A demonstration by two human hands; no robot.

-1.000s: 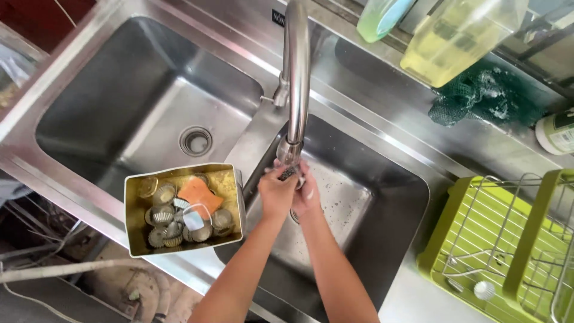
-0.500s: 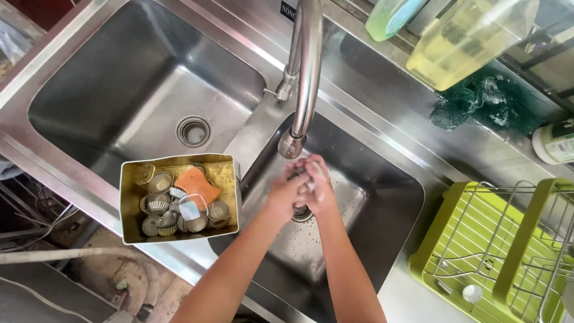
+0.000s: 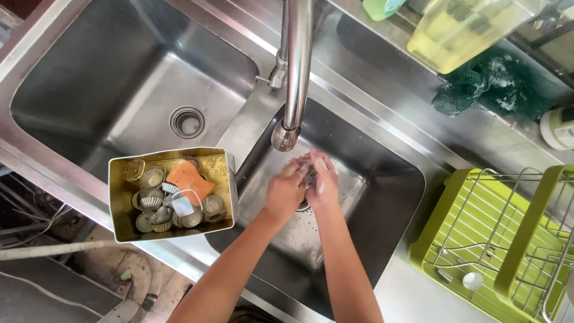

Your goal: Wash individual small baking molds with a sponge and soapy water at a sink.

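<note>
Both my hands meet over the right sink basin [image 3: 382,197], just below and right of the faucet spout [image 3: 286,136]. My left hand [image 3: 283,192] and my right hand [image 3: 323,181] press together around a small grey, speckled metal item [image 3: 308,172]; most of it is hidden by my fingers. My forearms come up from the bottom edge. Left of my hands, a gold square tin [image 3: 122,209] rests on the divider's front rim. It holds several small fluted metal moulds [image 3: 152,177] and an orange sponge [image 3: 188,178].
The left basin [image 3: 89,90] has a round drain [image 3: 187,122]. A lime-green dish rack [image 3: 478,239] with a wire insert stands at the right. Behind the sink lie a dark green net scrubber [image 3: 490,90], a yellow-filled clear bottle [image 3: 460,30] and a white jar [image 3: 559,127].
My hands have moved from right under the spout to slightly right of it, still pressed together. The view has shifted a little.
</note>
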